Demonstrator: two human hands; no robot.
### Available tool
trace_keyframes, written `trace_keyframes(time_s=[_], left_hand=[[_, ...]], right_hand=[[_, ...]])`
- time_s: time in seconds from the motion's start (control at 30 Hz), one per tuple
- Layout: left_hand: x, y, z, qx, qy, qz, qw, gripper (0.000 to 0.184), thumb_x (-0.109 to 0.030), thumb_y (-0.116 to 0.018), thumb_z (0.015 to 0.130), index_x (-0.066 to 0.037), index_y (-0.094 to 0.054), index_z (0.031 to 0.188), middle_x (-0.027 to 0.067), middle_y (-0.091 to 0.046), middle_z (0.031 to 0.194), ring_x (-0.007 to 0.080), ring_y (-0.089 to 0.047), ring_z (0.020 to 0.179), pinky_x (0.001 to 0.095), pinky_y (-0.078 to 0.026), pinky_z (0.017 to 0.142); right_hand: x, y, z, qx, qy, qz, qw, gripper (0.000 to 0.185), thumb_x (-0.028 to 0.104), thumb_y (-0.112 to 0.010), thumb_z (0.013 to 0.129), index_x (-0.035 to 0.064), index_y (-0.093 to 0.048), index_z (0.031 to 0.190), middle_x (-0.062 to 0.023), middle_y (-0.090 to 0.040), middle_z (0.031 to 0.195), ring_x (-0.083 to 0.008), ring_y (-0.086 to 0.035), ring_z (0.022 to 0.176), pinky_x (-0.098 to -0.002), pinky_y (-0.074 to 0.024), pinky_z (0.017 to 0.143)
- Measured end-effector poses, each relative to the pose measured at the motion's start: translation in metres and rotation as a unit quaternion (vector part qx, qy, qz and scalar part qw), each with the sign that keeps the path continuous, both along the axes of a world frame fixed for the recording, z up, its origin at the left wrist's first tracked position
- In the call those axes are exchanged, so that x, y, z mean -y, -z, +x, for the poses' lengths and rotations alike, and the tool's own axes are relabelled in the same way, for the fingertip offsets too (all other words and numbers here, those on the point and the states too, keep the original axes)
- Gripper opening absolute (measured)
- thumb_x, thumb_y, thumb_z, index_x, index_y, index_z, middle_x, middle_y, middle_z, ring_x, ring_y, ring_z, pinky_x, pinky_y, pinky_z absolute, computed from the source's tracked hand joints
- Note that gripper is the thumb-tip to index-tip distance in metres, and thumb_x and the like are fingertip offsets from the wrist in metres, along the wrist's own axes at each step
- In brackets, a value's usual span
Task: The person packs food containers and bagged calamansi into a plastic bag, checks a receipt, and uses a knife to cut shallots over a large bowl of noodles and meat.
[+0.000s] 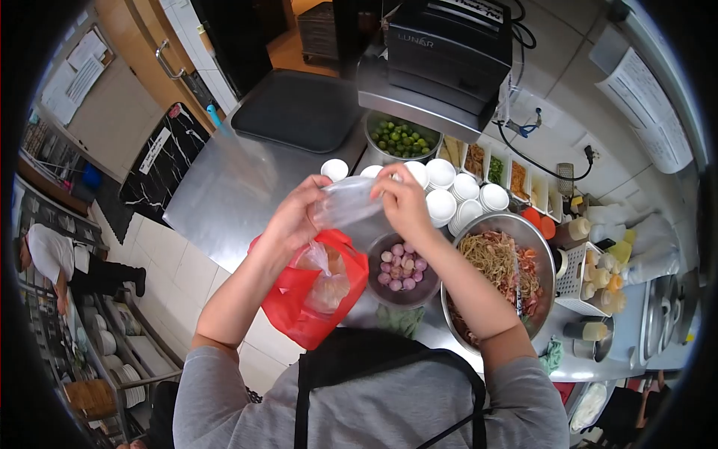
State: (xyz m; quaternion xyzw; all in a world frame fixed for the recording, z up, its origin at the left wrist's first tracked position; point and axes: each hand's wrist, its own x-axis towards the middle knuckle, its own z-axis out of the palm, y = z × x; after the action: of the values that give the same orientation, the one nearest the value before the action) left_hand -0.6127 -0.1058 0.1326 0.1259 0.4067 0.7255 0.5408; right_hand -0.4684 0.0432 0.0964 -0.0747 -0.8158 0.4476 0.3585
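Observation:
Between my two hands a clear plastic bag (344, 203) is stretched above the steel counter. My left hand (298, 212) grips its left end, and the fingers of my right hand (402, 196) pinch the right end. Below my left hand is an opened red bag (288, 308); whether it hangs from that arm or rests on the counter edge I cannot tell. Inside it sits a clear knotted plastic bag (327, 290) with pale contents. Under my right forearm, peeled shallots (402, 268) fill a small metal bowl (380, 298).
A large metal bowl (548, 284) of shredded food stands right. Stacked white cups (440, 173), a pot of green limes (404, 138) and a black Lunar machine (449, 63) are behind. A black tray (295, 108) lies back left. Another person (56, 251) bends at far-left shelves.

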Motion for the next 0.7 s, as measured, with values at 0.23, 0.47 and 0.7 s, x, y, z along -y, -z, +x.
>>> trace_keyframes(time_s=[0.23, 0.47, 0.7], left_hand=[[-0.042, 0.074, -0.084, -0.638, -0.073, -0.101, 0.760, 0.022, 0.009, -0.050, 0.064, -0.003, -0.065, 0.075, 0.0053, -0.056, 0.071, 0.0113, -0.052, 0.058, 0.0253, -0.041, 0.052], [-0.020, 0.077, -0.104, -0.485, 0.079, -0.261, 0.831, 0.031, 0.005, -0.051, 0.065, -0.003, -0.066, 0.091, 0.0098, -0.063, 0.074, 0.0142, -0.058, 0.056, 0.0275, -0.045, 0.044], [-0.013, 0.102, -0.094, -0.384, 0.124, -0.226, 0.887, 0.026, 0.001, -0.051, 0.070, -0.004, -0.065, 0.091, 0.0058, -0.062, 0.073, 0.0100, -0.053, 0.055, 0.0230, -0.041, 0.042]], right_hand=[[-0.040, -0.006, -0.062, 0.234, -0.080, -0.068, 0.967, 0.029, 0.000, -0.052, 0.070, 0.0023, -0.060, 0.098, -0.0088, -0.057, 0.093, -0.0206, -0.060, 0.076, -0.0315, -0.0488, 0.063], [-0.195, 0.062, -0.137, 0.215, 0.155, -0.164, 0.950, 0.028, 0.020, -0.064, 0.075, 0.0041, -0.059, 0.098, -0.0045, -0.060, 0.081, -0.0103, -0.056, 0.066, -0.0220, -0.0496, 0.056], [-0.195, 0.097, -0.188, 0.329, 0.254, 0.023, 0.909, 0.028, 0.018, -0.064, 0.075, 0.0039, -0.059, 0.098, -0.0049, -0.060, 0.082, -0.0103, -0.056, 0.066, -0.0217, -0.0489, 0.056]])
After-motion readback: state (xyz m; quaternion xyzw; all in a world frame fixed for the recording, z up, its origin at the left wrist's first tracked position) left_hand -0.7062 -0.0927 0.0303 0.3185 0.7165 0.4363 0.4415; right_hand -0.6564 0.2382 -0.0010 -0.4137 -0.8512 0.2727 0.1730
